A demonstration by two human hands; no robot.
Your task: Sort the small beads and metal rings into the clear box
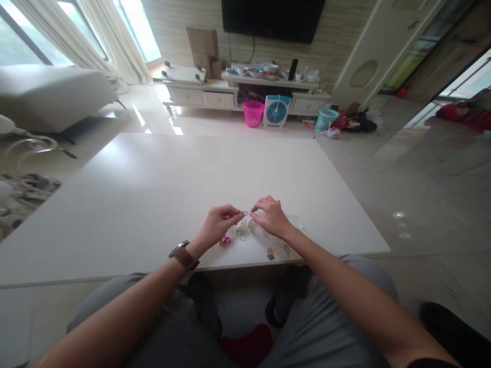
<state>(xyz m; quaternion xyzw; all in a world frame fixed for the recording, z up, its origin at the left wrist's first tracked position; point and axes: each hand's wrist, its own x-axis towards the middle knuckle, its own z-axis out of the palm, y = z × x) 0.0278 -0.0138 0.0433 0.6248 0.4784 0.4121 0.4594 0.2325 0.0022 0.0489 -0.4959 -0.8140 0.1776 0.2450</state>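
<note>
Over the near edge of the white table (192,179), my left hand (222,217) pinches a small metal ring (246,213) between thumb and fingertips. Close against the ring on its right, my right hand (270,215) has thumb and index finger drawn together; anything between them is too small to make out. Beneath both hands lies a loose pile of shiny rings (243,231). A small pink ornament (225,239) sits left of the pile. Right of it are a yellow-and-blue cartoon figure (270,254) and a pale small piece (287,250), partly beside my right forearm.
A clear plastic container (297,222) lies behind my right wrist. Across the floor stand a white TV cabinet (218,99) with dishes, a pink basket (253,113), a blue fan (276,111) and a light-blue basket (326,120). My knees are under the table's front edge.
</note>
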